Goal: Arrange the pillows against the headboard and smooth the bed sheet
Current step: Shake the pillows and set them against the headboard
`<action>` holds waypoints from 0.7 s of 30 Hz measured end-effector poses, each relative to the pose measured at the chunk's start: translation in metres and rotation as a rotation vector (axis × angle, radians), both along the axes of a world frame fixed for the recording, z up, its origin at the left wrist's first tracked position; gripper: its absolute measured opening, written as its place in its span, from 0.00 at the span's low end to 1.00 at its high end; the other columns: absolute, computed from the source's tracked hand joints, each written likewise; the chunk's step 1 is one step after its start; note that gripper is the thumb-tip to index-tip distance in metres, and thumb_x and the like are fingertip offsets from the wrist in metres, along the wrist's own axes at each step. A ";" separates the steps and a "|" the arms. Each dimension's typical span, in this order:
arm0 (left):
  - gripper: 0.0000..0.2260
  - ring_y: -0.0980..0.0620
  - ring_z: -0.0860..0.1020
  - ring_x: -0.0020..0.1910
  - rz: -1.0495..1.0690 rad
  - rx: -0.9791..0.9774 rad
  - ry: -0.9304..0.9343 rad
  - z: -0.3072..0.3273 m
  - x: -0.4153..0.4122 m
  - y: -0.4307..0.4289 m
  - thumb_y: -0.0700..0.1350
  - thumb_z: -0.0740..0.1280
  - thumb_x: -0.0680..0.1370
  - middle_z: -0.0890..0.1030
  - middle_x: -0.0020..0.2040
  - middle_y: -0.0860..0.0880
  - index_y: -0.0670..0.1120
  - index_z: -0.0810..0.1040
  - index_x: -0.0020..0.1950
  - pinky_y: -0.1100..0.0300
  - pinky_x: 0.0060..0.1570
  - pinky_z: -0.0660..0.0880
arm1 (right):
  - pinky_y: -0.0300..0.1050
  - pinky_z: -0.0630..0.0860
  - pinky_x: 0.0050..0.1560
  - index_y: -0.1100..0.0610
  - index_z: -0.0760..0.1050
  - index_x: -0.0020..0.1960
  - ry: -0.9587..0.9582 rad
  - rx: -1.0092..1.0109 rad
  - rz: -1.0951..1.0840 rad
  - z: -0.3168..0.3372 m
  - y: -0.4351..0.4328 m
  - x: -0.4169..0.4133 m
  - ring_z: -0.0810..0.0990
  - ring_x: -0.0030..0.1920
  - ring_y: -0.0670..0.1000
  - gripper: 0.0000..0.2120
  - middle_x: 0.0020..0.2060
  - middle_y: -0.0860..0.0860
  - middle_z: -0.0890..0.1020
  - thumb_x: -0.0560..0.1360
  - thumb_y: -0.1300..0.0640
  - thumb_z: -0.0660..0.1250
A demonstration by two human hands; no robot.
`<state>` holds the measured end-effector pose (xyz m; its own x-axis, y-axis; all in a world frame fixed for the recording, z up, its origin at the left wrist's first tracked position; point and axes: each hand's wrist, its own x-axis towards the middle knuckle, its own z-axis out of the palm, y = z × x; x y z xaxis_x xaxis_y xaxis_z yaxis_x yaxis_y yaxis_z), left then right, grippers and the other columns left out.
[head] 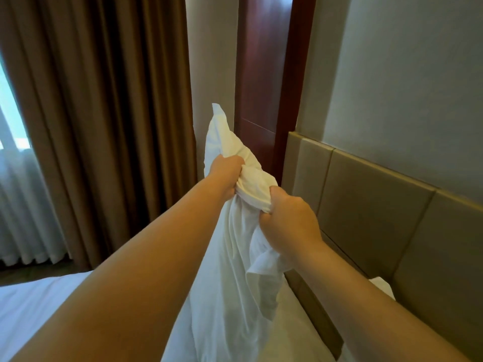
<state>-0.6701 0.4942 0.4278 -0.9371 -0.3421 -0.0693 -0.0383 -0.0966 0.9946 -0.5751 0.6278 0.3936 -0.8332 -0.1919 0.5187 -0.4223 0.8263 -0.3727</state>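
Outstretched arms (136, 270), left hand (226, 176), right hand (290, 218) around pillow (227, 270)

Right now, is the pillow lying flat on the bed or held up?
Held up: left hand and right hand grip the pillow, corner pointing up.

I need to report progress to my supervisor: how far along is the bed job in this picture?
Done: nothing looks finished for sure; a white corner shows by the headboard, but I cannot tell what it is. In hand: the left hand and the right hand both grip the pillow, held up in the air. Left: setting this pillow against the headboard and smoothing the bed sheet, only partly in view.
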 end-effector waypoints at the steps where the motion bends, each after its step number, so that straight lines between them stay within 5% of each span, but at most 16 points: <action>1: 0.11 0.44 0.78 0.51 -0.003 -0.011 -0.005 -0.002 -0.002 -0.001 0.43 0.63 0.78 0.78 0.53 0.44 0.48 0.71 0.60 0.47 0.54 0.78 | 0.47 0.81 0.44 0.54 0.70 0.60 -0.002 0.000 0.002 -0.002 -0.001 0.000 0.81 0.44 0.52 0.12 0.47 0.51 0.81 0.80 0.50 0.59; 11: 0.10 0.46 0.78 0.49 -0.071 -0.029 0.003 -0.031 -0.037 0.023 0.40 0.62 0.78 0.78 0.50 0.46 0.48 0.70 0.59 0.53 0.45 0.79 | 0.36 0.73 0.41 0.53 0.69 0.62 0.019 0.059 -0.058 -0.035 0.025 -0.031 0.81 0.47 0.51 0.13 0.51 0.50 0.80 0.80 0.50 0.59; 14: 0.11 0.44 0.78 0.51 -0.093 0.004 -0.029 -0.047 -0.050 0.040 0.38 0.61 0.78 0.77 0.52 0.45 0.48 0.69 0.59 0.48 0.53 0.78 | 0.40 0.77 0.40 0.53 0.68 0.62 -0.011 0.129 -0.077 -0.048 0.042 -0.046 0.81 0.43 0.51 0.12 0.49 0.51 0.81 0.80 0.51 0.58; 19: 0.12 0.42 0.77 0.54 -0.107 0.059 -0.162 -0.088 -0.070 0.067 0.38 0.62 0.77 0.77 0.55 0.43 0.47 0.70 0.60 0.45 0.56 0.77 | 0.38 0.59 0.26 0.55 0.68 0.59 -0.110 0.260 -0.090 -0.081 0.076 -0.068 0.72 0.35 0.52 0.10 0.38 0.49 0.74 0.79 0.54 0.58; 21: 0.12 0.42 0.77 0.53 -0.117 0.033 -0.257 -0.106 -0.077 0.079 0.39 0.63 0.77 0.77 0.56 0.43 0.45 0.71 0.61 0.46 0.56 0.77 | 0.39 0.61 0.28 0.54 0.68 0.60 -0.158 0.299 -0.100 -0.100 0.091 -0.076 0.71 0.35 0.51 0.11 0.40 0.50 0.75 0.80 0.53 0.58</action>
